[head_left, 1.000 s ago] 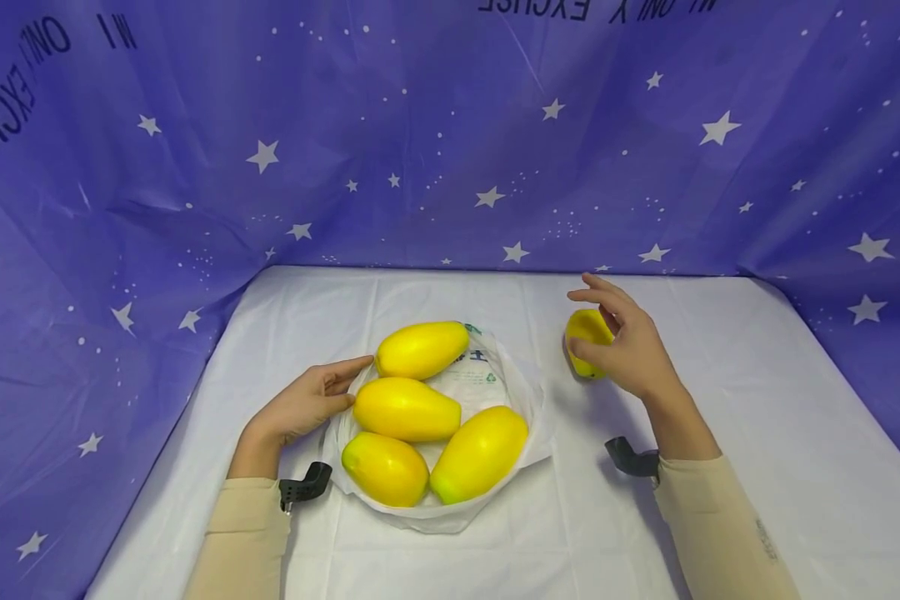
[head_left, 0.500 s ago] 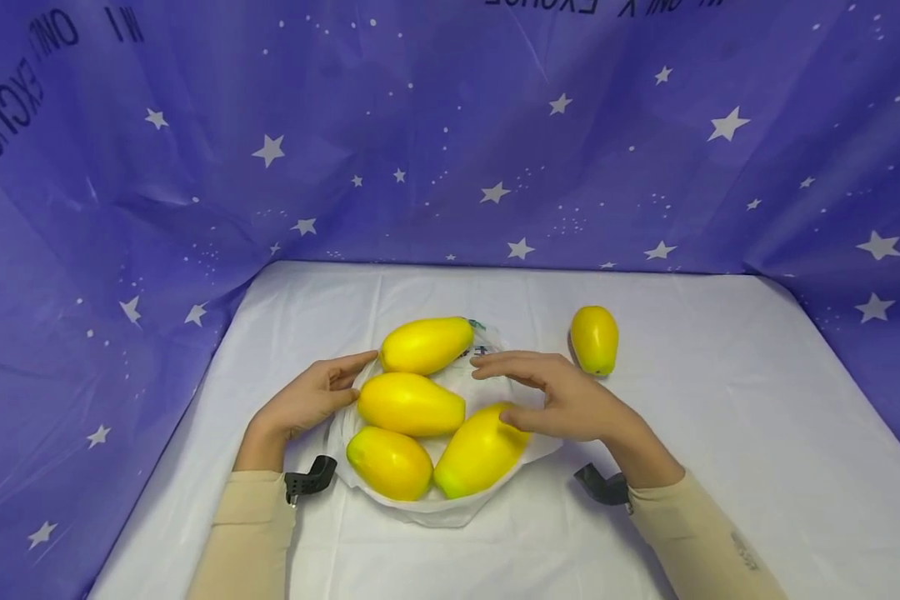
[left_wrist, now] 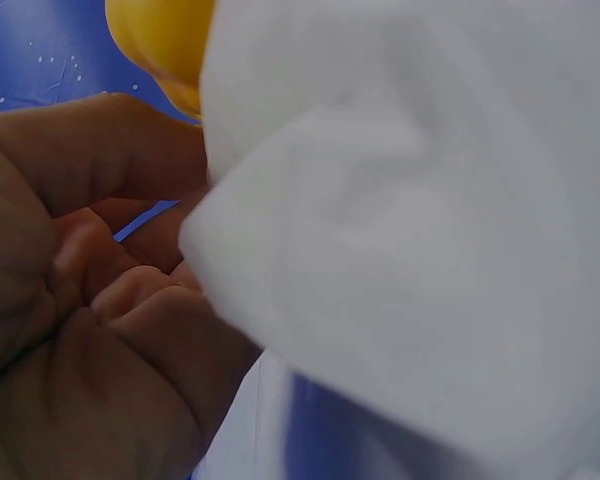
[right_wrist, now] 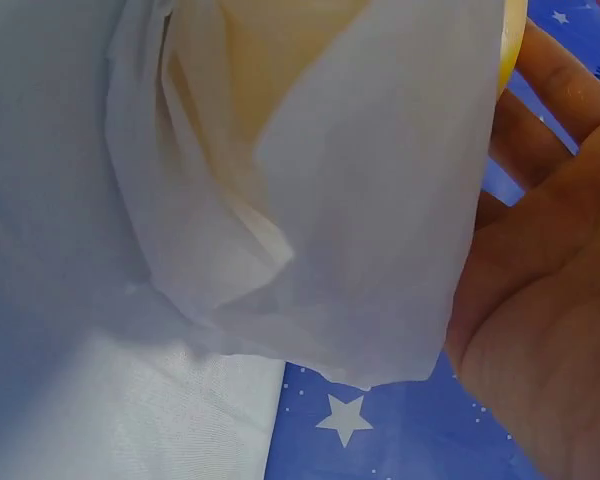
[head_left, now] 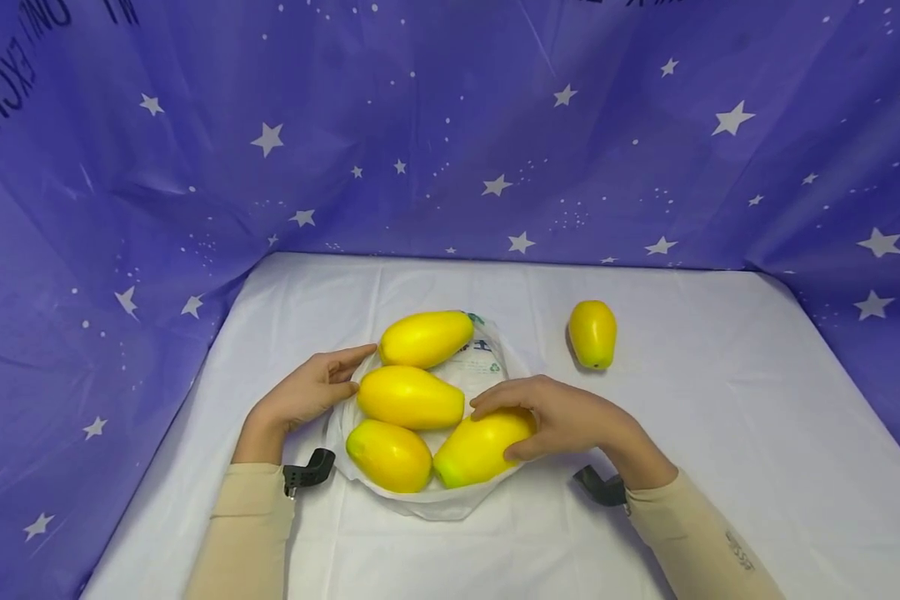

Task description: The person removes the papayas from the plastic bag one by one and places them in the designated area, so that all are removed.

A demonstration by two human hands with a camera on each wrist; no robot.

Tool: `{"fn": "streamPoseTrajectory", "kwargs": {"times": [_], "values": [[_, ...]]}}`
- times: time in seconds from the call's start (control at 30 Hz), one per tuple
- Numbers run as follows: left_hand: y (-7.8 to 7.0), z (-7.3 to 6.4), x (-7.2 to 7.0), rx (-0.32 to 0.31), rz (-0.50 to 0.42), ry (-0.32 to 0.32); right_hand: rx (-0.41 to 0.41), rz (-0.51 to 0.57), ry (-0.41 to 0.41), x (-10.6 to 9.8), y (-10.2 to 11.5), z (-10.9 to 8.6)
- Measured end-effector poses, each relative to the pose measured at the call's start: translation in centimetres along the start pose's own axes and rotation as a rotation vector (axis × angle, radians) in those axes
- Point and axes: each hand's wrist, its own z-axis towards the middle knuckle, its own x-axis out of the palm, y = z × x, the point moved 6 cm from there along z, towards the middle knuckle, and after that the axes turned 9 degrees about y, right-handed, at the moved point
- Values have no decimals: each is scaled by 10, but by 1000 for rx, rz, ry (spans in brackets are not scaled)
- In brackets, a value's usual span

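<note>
In the head view a white plastic bag [head_left: 438,506] lies spread open on the table with several yellow papayas in it. My left hand [head_left: 307,392] holds the bag's left rim, its fingertips beside the upper papayas. The left wrist view shows the left hand [left_wrist: 110,290] with some fingers bent, their tips partly hidden by the bag [left_wrist: 410,220]. My right hand [head_left: 558,417] grips the papaya [head_left: 474,454] at the bag's lower right, fingers over its top and thumb on its near side. In the right wrist view the bag [right_wrist: 370,240] hides the right hand's [right_wrist: 550,270] fingertips.
Outside the bag, another papaya [head_left: 592,335] lies at the back right of the table. White cloth [head_left: 757,417] covers the table. A purple curtain with white stars [head_left: 450,125] closes off the back and sides.
My right hand has come from the papaya at the back right, leftward and nearer, onto the lower-right papaya in the bag. My left hand stays at the bag's rim.
</note>
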Motion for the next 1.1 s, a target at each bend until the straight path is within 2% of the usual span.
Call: {"fn": "streamPoseTrajectory", "kwargs": {"times": [0.27, 0.63, 0.9, 1.1], "values": [[0, -1, 1, 0, 6, 5, 35, -33, 12, 2, -3, 0], [-6, -2, 3, 1, 0, 13, 38, -17, -52, -5, 0, 0], [-1, 0, 2, 3, 7, 15, -4, -10, -170, -22, 6, -11], [-2, 0, 2, -9, 30, 8, 81, -11, -308, -46, 3, -30]]}}
